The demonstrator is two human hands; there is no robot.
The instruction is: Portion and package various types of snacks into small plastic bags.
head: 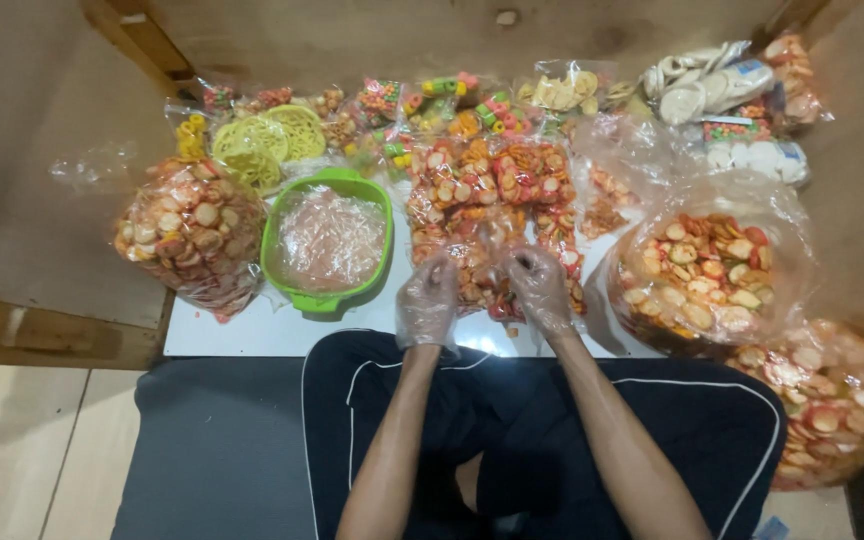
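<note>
Both my hands wear thin clear plastic gloves and meet over a small clear bag of red and orange round crackers on the white board. My left hand pinches the bag's left side at its top. My right hand grips the same bag from the right. Behind the bag lies a pile of similar filled cracker bags. My legs in dark trousers are crossed on a grey mat below.
A green basin holding clear plastic bags sits left of my hands. Large open sacks of crackers stand at the left and right, another at the lower right. Yellow round snacks and white crackers line the wall.
</note>
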